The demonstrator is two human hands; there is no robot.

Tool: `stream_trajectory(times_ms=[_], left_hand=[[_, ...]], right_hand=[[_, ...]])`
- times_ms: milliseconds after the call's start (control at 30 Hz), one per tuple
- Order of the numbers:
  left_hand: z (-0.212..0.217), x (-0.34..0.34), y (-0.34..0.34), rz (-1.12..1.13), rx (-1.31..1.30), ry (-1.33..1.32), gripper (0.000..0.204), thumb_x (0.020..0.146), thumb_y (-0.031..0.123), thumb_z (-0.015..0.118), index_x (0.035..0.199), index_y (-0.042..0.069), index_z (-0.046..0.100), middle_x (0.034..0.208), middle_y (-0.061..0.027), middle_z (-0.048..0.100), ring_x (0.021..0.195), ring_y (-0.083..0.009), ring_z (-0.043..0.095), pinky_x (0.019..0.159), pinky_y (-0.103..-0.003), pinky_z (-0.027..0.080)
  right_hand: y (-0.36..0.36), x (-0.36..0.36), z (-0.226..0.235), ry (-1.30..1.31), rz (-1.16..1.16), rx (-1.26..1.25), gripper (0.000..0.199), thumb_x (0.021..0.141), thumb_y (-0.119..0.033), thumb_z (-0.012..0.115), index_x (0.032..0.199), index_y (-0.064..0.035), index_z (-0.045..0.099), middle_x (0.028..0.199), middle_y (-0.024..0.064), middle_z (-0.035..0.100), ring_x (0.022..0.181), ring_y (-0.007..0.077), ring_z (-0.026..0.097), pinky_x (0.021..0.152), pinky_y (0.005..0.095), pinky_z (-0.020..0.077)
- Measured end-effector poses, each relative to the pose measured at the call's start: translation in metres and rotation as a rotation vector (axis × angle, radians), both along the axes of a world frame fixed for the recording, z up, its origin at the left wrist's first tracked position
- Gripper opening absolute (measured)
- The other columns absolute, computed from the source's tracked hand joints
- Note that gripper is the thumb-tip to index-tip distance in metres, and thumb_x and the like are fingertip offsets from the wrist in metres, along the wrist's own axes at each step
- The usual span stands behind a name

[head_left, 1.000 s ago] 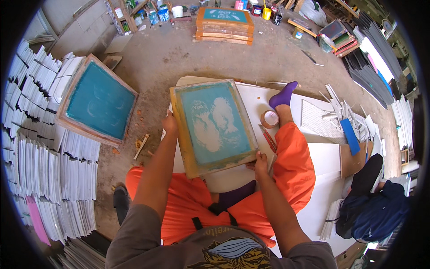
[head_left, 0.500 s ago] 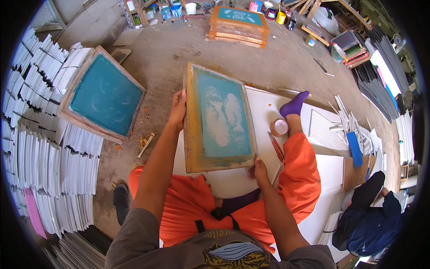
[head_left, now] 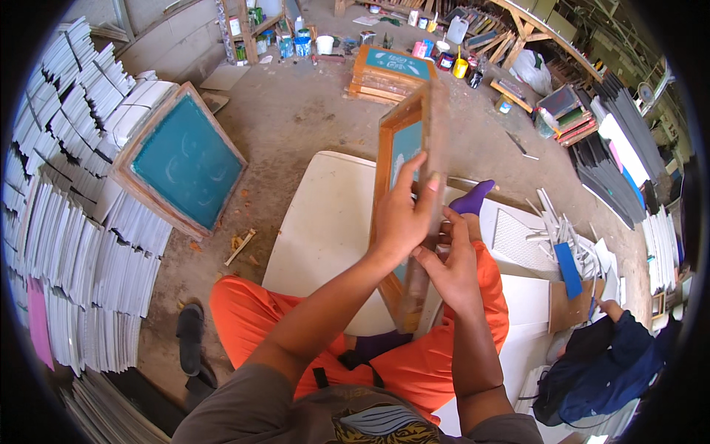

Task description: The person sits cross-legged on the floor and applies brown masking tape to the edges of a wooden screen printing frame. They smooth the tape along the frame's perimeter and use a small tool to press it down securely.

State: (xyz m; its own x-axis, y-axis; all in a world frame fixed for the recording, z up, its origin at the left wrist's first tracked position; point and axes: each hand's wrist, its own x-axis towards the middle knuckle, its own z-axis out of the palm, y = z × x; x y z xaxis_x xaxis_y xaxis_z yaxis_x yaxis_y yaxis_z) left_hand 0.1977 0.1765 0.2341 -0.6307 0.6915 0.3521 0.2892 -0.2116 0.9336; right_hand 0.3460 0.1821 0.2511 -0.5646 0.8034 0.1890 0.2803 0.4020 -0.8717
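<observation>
Frame (head_left: 435, 133) held on edge before my lap

My left grip (head_left: 404, 222) is closed on the wooden side of this frame, with its fingers over the edge and its thumb along the outer face. My right grip (head_left: 455, 274) touches the same outer side, lower down; its fingers are bent, but I cannot tell whether they close around the wood. The frame is turned nearly upright, so I see mostly its thick side, and only a narrow strip of teal mesh (head_left: 407, 144) on the left. It is in front of me, above the white board (head_left: 318, 222); whether its lower end touches something, I cannot tell. To my left, a second teal screen (head_left: 185, 159) stands tilted beside stacks of white sheets (head_left: 126, 266). Farther ahead, a pile of screens (head_left: 384, 87) rests on the floor (head_left: 296, 111), near several pots (head_left: 460, 68). On my right lie white strips (head_left: 583, 248) and a blue piece (head_left: 567, 270); a co-worker's hand (head_left: 612, 309) is near a brown sheet (head_left: 566, 311).
</observation>
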Motion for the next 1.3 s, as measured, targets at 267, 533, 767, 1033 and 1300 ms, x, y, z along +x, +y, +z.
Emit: stream_trajectory(times_ms=[267,533,767,1033,1300], left_hand=[[-0.008,0.042,-0.001,-0.355,0.071,-0.210,0.054,0.107,0.035,0.059,0.154,0.012,0.046,0.120,-0.0246,0.072,0.084,-0.0274,0.077,0.073,-0.034,0.057],[-0.013,0.055,-0.010,-0.496,0.142,-0.267,0.063,0.107,0.032,0.060,0.157,0.004,0.033,0.140,-0.0250,0.063,0.100,-0.0262,0.076,0.080,-0.033,0.058],[-0.040,0.083,-0.023,-0.459,0.297,-0.506,0.062,0.104,0.010,0.064,0.156,-0.002,0.032,0.145,-0.0244,0.057,0.131,-0.0255,0.060,0.105,-0.035,0.051],[-0.096,0.071,-0.042,-0.169,0.058,-0.128,0.055,0.100,0.012,0.071,0.148,-0.001,0.048,0.139,-0.0170,0.063,0.133,-0.0259,0.057,0.111,-0.038,0.045],[-0.187,-0.133,-0.096,-0.070,-0.409,-0.443,0.076,0.111,0.058,0.031,0.140,-0.007,0.057,0.134,-0.0202,0.065,0.129,-0.0277,0.059,0.111,-0.038,0.042]], right_hand=[[-0.003,0.025,-0.036,-0.045,-0.165,0.161,0.096,0.082,-0.006,0.076,0.159,0.0006,0.019,0.144,0.0326,0.053,0.129,0.0466,0.059,0.101,0.0464,0.0531],[0.013,0.049,-0.058,0.108,-0.133,0.202,0.096,0.076,0.009,0.067,0.161,-0.0010,0.024,0.146,0.0261,0.053,0.130,0.0376,0.060,0.104,0.0414,0.0517],[0.013,0.053,-0.060,0.195,-0.078,0.200,0.096,0.075,0.012,0.068,0.161,0.0010,0.025,0.149,0.0219,0.052,0.133,0.0314,0.057,0.107,0.0392,0.0497],[0.035,0.083,-0.067,0.312,-0.002,-0.078,0.106,0.071,0.021,0.067,0.164,-0.0012,0.023,0.147,0.0162,0.054,0.127,0.0245,0.059,0.102,0.0349,0.0513],[0.050,0.101,-0.070,0.560,0.047,-0.380,0.112,0.059,0.017,0.068,0.163,-0.0040,0.030,0.118,0.0117,0.071,0.096,0.0214,0.072,0.083,0.0336,0.0611]])
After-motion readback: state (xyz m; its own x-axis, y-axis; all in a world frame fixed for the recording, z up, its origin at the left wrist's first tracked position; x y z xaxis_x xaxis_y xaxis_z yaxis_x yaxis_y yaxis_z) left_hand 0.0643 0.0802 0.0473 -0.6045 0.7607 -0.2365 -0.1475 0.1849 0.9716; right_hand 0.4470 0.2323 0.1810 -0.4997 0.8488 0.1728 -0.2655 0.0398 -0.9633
